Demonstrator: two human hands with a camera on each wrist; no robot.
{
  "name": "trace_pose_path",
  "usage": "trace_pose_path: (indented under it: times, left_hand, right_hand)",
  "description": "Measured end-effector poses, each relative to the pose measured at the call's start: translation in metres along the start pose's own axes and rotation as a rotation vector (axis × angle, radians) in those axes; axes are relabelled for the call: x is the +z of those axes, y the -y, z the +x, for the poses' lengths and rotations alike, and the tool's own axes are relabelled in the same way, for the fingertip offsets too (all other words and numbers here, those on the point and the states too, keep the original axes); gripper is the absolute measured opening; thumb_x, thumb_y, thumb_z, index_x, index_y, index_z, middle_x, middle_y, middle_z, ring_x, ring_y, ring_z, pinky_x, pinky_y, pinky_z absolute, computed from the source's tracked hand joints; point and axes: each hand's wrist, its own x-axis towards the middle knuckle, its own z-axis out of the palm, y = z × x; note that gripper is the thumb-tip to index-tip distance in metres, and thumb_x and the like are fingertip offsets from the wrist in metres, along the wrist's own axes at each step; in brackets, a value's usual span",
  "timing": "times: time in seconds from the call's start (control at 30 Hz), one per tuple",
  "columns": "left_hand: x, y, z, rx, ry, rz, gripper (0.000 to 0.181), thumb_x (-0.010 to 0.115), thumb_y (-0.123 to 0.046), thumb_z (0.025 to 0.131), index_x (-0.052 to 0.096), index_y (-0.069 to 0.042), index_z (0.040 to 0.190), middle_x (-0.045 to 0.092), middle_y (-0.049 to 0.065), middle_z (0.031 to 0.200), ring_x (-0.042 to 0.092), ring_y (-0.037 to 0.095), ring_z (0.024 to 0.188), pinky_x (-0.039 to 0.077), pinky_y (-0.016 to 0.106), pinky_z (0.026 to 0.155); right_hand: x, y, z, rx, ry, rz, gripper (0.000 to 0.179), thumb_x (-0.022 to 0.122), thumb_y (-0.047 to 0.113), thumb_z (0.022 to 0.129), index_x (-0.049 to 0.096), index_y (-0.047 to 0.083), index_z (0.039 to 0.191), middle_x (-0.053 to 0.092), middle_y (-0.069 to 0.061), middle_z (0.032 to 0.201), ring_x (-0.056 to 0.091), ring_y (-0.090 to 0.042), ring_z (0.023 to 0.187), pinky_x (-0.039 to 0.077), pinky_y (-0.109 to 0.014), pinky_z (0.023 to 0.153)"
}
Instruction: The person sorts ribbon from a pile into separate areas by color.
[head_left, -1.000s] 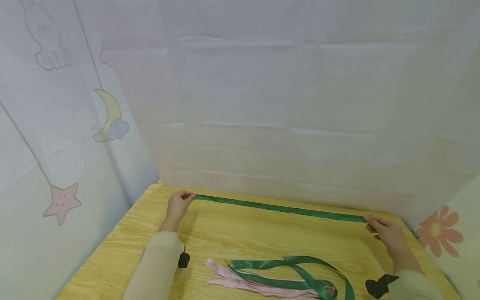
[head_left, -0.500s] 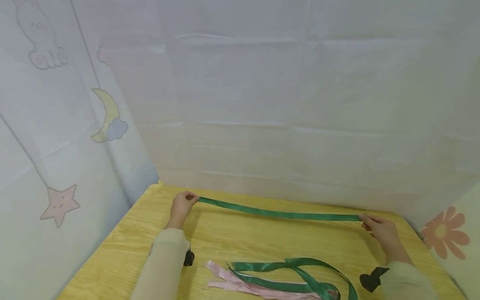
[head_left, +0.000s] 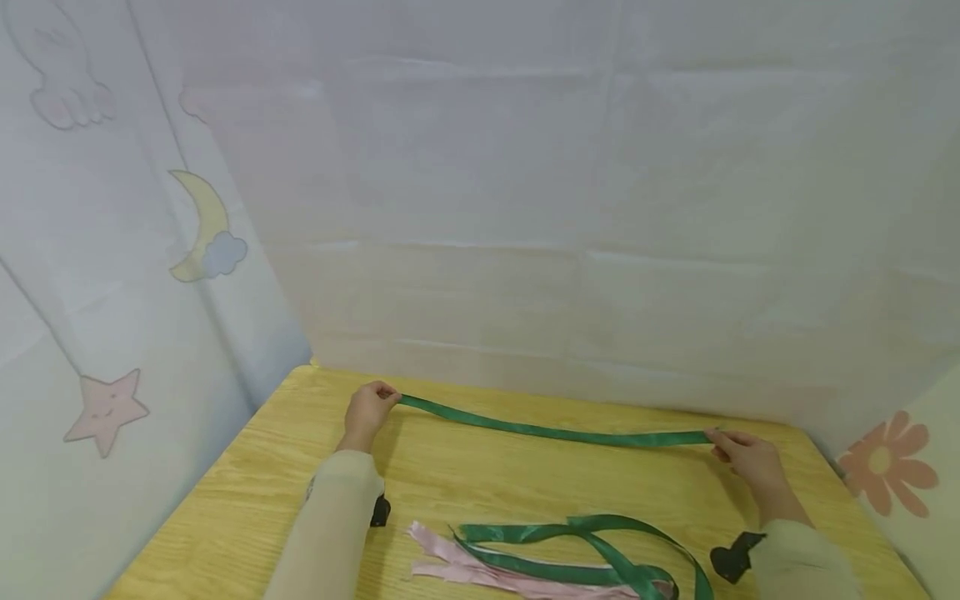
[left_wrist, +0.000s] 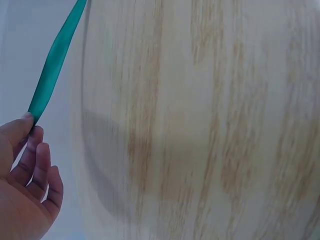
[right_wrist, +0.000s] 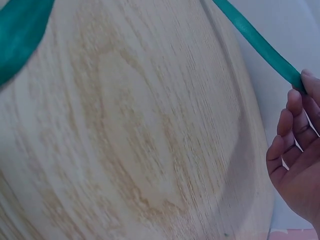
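Note:
A green satin ribbon [head_left: 547,432] spans between the two hands over the far part of the table, sagging slightly in the middle. The left hand [head_left: 369,408] pinches its left end between thumb and forefinger; in the left wrist view the other fingers of that hand [left_wrist: 32,170] are loosely bent. At the far right the right hand [head_left: 750,460] pinches the opposite end, thumb on top, as the right wrist view shows with the ribbon [right_wrist: 260,42] running up and left from the fingertips.
Nearer the person, more green ribbons [head_left: 555,572] and pink ribbons [head_left: 450,560] lie in a loose pile on the yellow wood-grain table [head_left: 247,492]. A pale hanging sheet [head_left: 480,208] stands behind the table's far edge, and a printed one rises on the left.
Both hands have come a little closer together, the right moving left and the left slightly right. The ribbon between them has gone from nearly taut to sagging.

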Motion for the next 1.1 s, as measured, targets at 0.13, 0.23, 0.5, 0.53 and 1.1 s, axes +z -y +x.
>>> trace_pose_path:
  times: [0.13,0.23,0.5,0.53,1.1]
  left_hand:
    - [0.003,-0.001,0.000,-0.022,0.011,0.002,0.018,0.062,-0.025,0.091,0.065,-0.008,0.095,0.062,0.008,0.091,0.056,0.022,0.074,0.043,0.033,0.058]
    - [0.005,-0.001,0.001,-0.034,0.019,-0.002,0.018,0.061,-0.023,0.091,0.065,-0.007,0.095,0.062,0.009,0.089,0.055,0.021,0.071,0.042,0.032,0.056]
    - [0.009,0.002,0.005,-0.072,0.020,0.006,0.015,0.063,-0.017,0.089,0.064,-0.004,0.096,0.063,0.012,0.088,0.056,0.021,0.071,0.042,0.032,0.057]
    - [0.009,0.002,0.004,-0.077,0.019,0.007,0.014,0.063,-0.016,0.089,0.064,-0.004,0.095,0.063,0.011,0.088,0.056,0.022,0.071,0.043,0.032,0.058]
    - [0.004,-0.004,-0.002,-0.115,0.043,0.070,0.016,0.062,-0.018,0.090,0.063,-0.004,0.099,0.062,0.012,0.094,0.055,0.024,0.075,0.042,0.033,0.059]
  right_hand:
    - [0.001,0.001,0.002,-0.006,0.008,-0.014,0.070,0.052,0.049,0.091,0.047,-0.012,0.127,0.067,0.004,0.087,0.051,0.003,0.073,0.047,-0.030,0.069]
    - [0.002,0.000,0.002,0.003,0.016,-0.022,0.068,0.053,0.047,0.091,0.048,-0.012,0.126,0.066,0.003,0.087,0.054,-0.008,0.080,0.046,-0.037,0.075]
    - [0.005,-0.007,0.002,0.010,0.040,-0.026,0.070,0.053,0.045,0.091,0.046,-0.014,0.126,0.065,-0.009,0.097,0.054,-0.033,0.101,0.041,-0.047,0.090]
    - [0.005,-0.008,0.002,0.008,0.042,-0.024,0.068,0.054,0.044,0.091,0.046,-0.015,0.126,0.064,-0.007,0.096,0.057,-0.027,0.096,0.044,-0.042,0.087]
    - [0.007,-0.020,0.008,0.026,0.049,0.070,0.059,0.061,0.028,0.090,0.047,-0.021,0.120,0.066,0.004,0.074,0.061,-0.004,0.067,0.047,-0.018,0.061]
